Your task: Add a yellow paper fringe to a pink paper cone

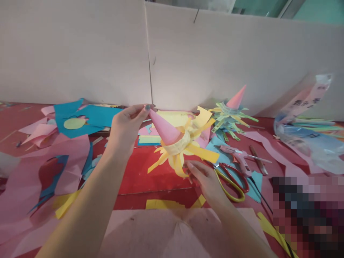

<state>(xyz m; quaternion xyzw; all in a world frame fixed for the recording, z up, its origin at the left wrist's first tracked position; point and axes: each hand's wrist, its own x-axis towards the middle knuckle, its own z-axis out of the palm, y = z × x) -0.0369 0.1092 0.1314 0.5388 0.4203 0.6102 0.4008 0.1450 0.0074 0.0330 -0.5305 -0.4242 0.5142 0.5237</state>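
Note:
Between my hands a paper craft with a pink cone (pixel 164 127) and a ring of yellow strips (pixel 177 148) is held up, tilted to the left. My left hand (pixel 131 116) pinches the tip of the cone between thumb and fingers. Below and to the right, my right hand (pixel 201 175) has its fingers closed at the end of one yellow strip. Scissors (pixel 233 182) with red and yellow handles lie just beside my right hand. Past them rests a pink glue gun (pixel 240 156) with a cord.
A similar cone craft (pixel 231 111) in green and yellow stands behind on the right. Pink and blue paper scraps (pixel 72 118) cover the left. A plastic bag (pixel 309 132) holding paper strips lies at the right. A white partition (pixel 80 53) closes off the back.

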